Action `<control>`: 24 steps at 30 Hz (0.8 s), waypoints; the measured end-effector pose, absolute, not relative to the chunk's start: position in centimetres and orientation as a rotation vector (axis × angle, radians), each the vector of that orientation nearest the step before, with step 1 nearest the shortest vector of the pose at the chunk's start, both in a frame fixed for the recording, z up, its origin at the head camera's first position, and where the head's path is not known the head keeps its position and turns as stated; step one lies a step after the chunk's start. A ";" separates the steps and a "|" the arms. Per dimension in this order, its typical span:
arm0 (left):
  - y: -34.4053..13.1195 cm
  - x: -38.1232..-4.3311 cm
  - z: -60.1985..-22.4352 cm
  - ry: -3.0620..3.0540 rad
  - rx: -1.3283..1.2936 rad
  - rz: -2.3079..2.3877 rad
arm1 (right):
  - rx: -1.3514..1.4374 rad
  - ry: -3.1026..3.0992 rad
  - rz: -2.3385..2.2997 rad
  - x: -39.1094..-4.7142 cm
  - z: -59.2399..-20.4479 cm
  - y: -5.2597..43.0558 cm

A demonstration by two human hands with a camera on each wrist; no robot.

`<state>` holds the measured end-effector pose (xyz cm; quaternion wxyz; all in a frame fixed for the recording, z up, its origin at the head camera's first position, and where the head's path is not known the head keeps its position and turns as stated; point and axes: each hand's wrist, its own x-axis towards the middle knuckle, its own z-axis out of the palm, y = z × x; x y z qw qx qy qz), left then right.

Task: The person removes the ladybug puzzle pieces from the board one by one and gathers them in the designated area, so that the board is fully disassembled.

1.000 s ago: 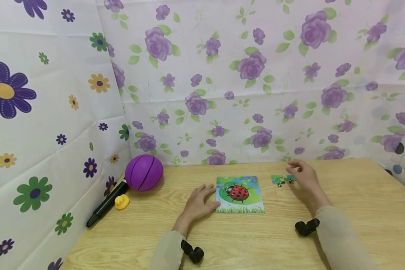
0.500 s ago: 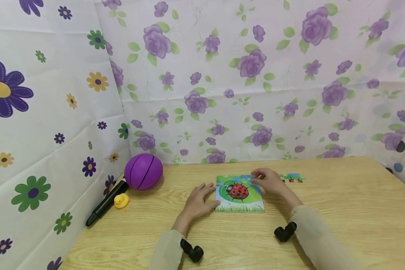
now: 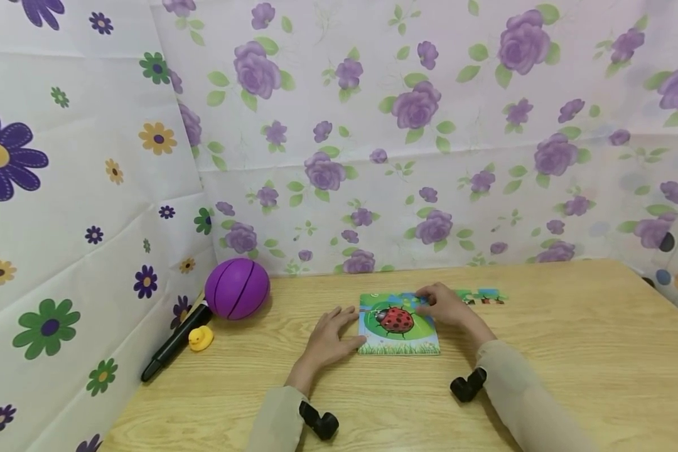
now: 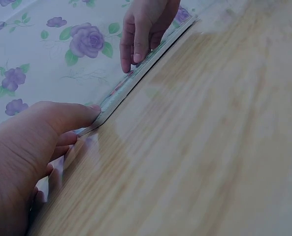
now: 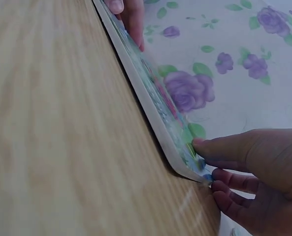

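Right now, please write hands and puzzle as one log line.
left hand: thumb at left edge of ladybug puzzle | right hand: fingertips at its right side, grip unclear | puzzle pieces: on table, right of puzzle

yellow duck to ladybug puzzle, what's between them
In the head view, the left hand lies between the yellow duck and the ladybug puzzle, at the puzzle's left edge; duck to hand is bare tabletop.

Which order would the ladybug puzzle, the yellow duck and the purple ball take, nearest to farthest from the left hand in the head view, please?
1. Ladybug puzzle: directly right of the left hand, beside its thumb.
2. Purple ball: left of the hand, farther back.
3. Yellow duck: farther left, in front of the ball.
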<state>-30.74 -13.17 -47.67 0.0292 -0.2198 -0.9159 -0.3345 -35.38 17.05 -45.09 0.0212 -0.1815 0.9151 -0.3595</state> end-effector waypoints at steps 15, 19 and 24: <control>-13.3 -30.7 -47.6 -2.810 -0.668 -1.065 | -0.552 2.753 -1.078 -35.7 -44.1 16.9; -13.2 -30.7 -47.6 -2.808 -0.676 -1.066 | -0.586 2.744 -1.064 -35.8 -44.2 16.8; -13.2 -30.7 -47.5 -2.805 -0.682 -1.072 | -0.611 2.731 -1.082 -35.9 -44.3 17.0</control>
